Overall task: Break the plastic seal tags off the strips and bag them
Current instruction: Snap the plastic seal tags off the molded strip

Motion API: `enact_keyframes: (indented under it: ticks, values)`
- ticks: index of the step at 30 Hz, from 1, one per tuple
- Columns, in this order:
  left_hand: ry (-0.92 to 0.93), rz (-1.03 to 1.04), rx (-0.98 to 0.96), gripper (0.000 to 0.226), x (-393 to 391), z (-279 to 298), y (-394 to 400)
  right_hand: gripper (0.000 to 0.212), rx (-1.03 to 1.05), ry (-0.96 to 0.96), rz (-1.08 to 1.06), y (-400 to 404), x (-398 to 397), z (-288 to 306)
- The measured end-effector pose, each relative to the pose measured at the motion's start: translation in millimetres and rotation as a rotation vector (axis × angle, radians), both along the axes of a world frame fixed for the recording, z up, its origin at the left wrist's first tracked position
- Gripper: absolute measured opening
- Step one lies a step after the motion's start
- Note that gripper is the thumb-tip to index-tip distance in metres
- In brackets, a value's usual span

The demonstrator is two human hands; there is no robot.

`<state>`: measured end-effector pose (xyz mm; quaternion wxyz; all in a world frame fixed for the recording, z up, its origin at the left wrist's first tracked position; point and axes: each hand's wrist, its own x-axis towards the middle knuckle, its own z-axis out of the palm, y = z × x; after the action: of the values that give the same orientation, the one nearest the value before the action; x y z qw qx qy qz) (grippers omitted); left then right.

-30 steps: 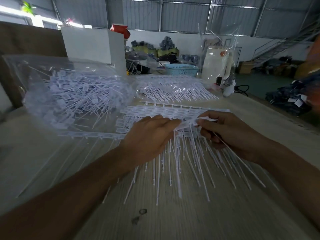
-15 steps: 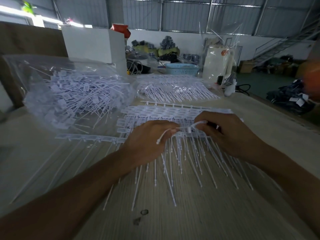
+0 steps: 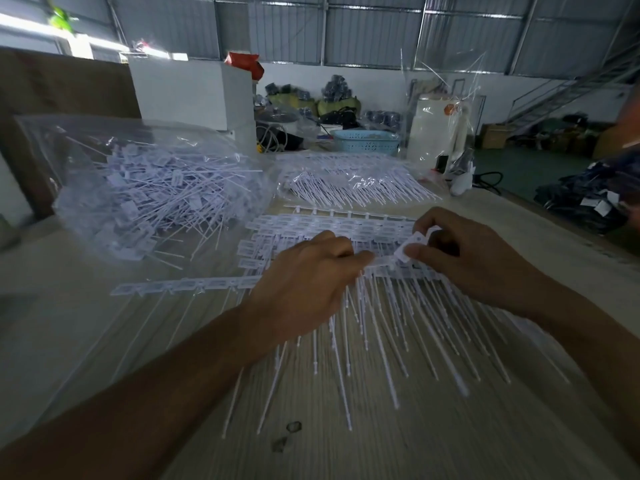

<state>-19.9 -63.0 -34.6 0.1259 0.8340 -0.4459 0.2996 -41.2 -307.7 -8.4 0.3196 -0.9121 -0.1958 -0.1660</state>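
Fingers: the right hand (image 3: 481,258) has its fingers (image 3: 420,251) and thumb pinched together on the flat head of one seal tag (image 3: 410,244), tilted up from its row, most likely to snap it free.
Left hand: the left hand (image 3: 308,282) is curled round the strip (image 3: 381,263) just beside that tag, apparently bracing the row so that only the one tag bends.
Strips: more strips (image 3: 311,225) lie stacked under and behind both hands, heads away from the person and thin tails fanned toward the near edge of the bench (image 3: 363,445), which keeps the heads within reach.
Bag: the clear bag (image 3: 149,188) lies on the bench to the left, well filled with loose tags, its mouth seemingly toward the work so a freed tag can go straight in.
Further pack: a second wrapped bundle (image 3: 349,181) of strips waits behind the stack, untouched.
Progress: judging by the stacked strips, much breaking remains.
Risk: the thin tails could tangle as a tag lifts away.
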Motion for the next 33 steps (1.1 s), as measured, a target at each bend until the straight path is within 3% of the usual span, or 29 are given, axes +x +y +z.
enact_keyframes:
  ticks: [4, 6, 10, 13, 16, 20, 22, 26, 33]
  values:
    - [0.023, -0.02, -0.004, 0.043, -0.1, -0.8, 1.0, 0.013, -0.152, -0.268, -0.246, -10.9, 5.9, 0.8]
    - [0.011, -0.018, -0.027, 0.041, -1.0, -2.3, 1.6, 0.013, -0.128, -0.285, -0.369, -25.5, 7.2, 7.9]
    - [0.076, 0.042, -0.217, 0.04, -0.6, 1.5, 1.7, 0.016, 0.052, -0.035, -0.328, -14.3, 10.1, 0.1]
    - [0.154, 0.066, -0.294, 0.037, -2.0, 1.2, 3.0, 0.028, 0.028, -0.03, -0.218, 2.8, 7.8, -0.8]
    - [0.159, 0.07, -0.285, 0.03, -5.9, 2.2, 1.4, 0.038, 0.173, 0.029, -0.168, 10.6, -0.8, 5.7]
    - [0.094, 0.075, -0.317, 0.028, -10.3, 5.9, -3.1, 0.045, 0.476, 0.349, -0.027, 27.7, -9.6, 6.9]
    - [0.059, 0.074, -0.336, 0.027, -12.1, 7.2, -4.2, 0.041, 0.531, 0.464, 0.075, 34.7, -12.0, 7.4]
    - [0.08, 0.082, -0.339, 0.025, -10.0, 8.4, -3.1, 0.03, 0.64, 0.533, 0.14, 38.3, -14.6, 9.6]
    - [0.406, -0.014, -0.5, 0.013, -1.8, 12.2, -0.9, 0.027, 0.759, 0.522, 0.137, 35.3, -15.3, 13.8]
